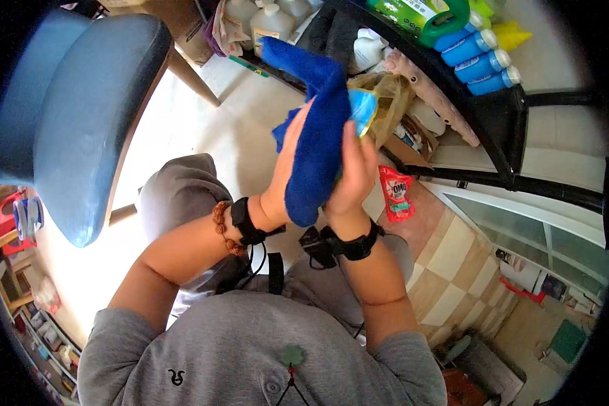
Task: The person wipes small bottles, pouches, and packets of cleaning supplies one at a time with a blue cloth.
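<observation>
A dark blue cloth (pixel 320 145) is draped over my left hand (pixel 287 172), which grips it and is partly covered by it. The upper end of the cloth sticks out to the upper left. My right hand (pixel 354 169) is raised opposite, its fingers pointing up and its palm against the cloth. Between the cloth and my right fingers, a shiny blue packet (pixel 363 110) with a yellow edge shows; the cloth and hand hide most of it. Both wrists wear black straps.
A black-framed shelf (pixel 504 145) holds blue bottles (pixel 477 57), a green jug (pixel 426 17) and a plastic bag (pixel 389 101). A red OMO pouch (pixel 396 195) lies on the floor to the right. A blue chair (pixel 95 128) stands at left; white jugs (pixel 272 26) are at the top.
</observation>
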Motion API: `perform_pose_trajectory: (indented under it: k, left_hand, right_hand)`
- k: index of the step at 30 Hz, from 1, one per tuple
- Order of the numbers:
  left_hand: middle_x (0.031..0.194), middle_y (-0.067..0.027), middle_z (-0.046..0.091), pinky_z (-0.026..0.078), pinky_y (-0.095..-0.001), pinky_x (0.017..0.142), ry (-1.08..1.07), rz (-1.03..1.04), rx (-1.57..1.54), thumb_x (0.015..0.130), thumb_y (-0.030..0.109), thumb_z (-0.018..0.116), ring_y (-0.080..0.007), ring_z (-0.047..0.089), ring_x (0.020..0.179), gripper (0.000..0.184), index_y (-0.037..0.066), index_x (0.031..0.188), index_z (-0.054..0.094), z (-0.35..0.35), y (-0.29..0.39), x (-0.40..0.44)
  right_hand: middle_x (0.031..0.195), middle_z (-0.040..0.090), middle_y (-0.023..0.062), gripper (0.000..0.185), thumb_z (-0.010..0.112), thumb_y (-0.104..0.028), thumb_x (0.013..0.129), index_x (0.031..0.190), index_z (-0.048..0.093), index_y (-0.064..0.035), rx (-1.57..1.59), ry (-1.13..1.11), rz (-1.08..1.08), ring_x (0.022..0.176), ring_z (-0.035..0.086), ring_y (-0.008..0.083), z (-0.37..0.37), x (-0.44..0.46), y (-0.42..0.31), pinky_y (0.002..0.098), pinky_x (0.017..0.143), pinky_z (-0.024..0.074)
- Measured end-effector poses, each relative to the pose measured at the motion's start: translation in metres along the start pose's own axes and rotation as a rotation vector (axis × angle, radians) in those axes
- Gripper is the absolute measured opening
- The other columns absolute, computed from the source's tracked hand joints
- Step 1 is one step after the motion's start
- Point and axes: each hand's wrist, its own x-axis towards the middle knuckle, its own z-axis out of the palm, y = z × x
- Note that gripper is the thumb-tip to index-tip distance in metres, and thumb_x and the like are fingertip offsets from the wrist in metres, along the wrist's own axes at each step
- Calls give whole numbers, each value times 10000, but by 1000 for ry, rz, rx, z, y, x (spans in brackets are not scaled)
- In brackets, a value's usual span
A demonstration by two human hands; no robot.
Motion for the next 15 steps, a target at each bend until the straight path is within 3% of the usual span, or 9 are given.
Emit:
perform_pose_trajectory:
  k: [2, 3, 6, 7, 9, 10, 13, 15]
  left_hand:
    - [1377, -200, 404, 244, -414, 1090, 40, 25, 178, 881, 211, 545, -363, 358, 1295, 533, -21, 1339, 405, -6, -6, -3]
    - [1368, -186, 423, 254, -400, 1083, 62, 33, 115, 889, 208, 536, -344, 374, 1287, 522, -18, 1340, 404, -7, 8, 2]
    - [1369, -178, 426, 285, -375, 1068, 174, -196, -227, 898, 189, 522, -309, 405, 1264, 513, -26, 1345, 391, -2, 22, 16]
    - [1343, -170, 452, 314, -352, 1052, 102, -256, -179, 872, 198, 576, -273, 437, 1234, 564, -48, 1339, 377, -8, 17, 19]
    - [1285, -155, 502, 355, -356, 1020, 82, -21, 70, 799, 218, 679, -248, 497, 1173, 627, -38, 1306, 414, -18, 2, 16]
    - [1260, -149, 524, 367, -361, 1009, 38, -47, 39, 778, 227, 705, -245, 514, 1154, 637, -29, 1293, 432, -19, -12, 9]
    - [1169, -133, 587, 417, -356, 957, 15, -307, -241, 789, 192, 698, -232, 561, 1082, 530, -2, 1235, 488, -14, -50, -9]
    - [1142, -127, 602, 439, -351, 929, 0, -471, -505, 781, 175, 702, -217, 578, 1047, 488, 2, 1197, 511, -10, -60, -13]
  right_hand:
    - [773, 484, -52, 273, 451, -263, 984, 883, 580, -44, 230, -88, 103, 713, 393, 55, 4, -1, -10, 223, 641, 336]
    - [796, 505, -51, 267, 460, -273, 979, 909, 585, -48, 312, -155, 168, 740, 415, 49, -1, -2, -7, 216, 665, 346]
    - [822, 529, -42, 260, 480, -276, 969, 964, 590, -41, 559, -125, 365, 759, 452, 47, 2, 0, -14, 212, 686, 367]
    - [858, 558, -25, 287, 500, -287, 957, 1036, 586, -26, 615, -105, 387, 780, 496, 56, 3, -1, -15, 209, 701, 391]
    - [855, 582, 21, 343, 497, -303, 953, 1075, 574, 8, 713, -224, 463, 750, 541, 92, -5, -2, -15, 221, 693, 426]
    - [858, 593, 39, 358, 496, -307, 951, 1079, 570, 19, 766, -267, 461, 742, 558, 105, -5, -3, -14, 228, 693, 440]
    - [1043, 619, 127, 469, 416, -354, 974, 1186, 519, 51, 648, -219, 485, 904, 610, 178, -5, -7, -20, 297, 812, 474]
    - [1088, 614, 141, 481, 415, -360, 974, 1211, 504, 49, 737, -233, 497, 947, 611, 207, -9, -10, -23, 321, 858, 473]
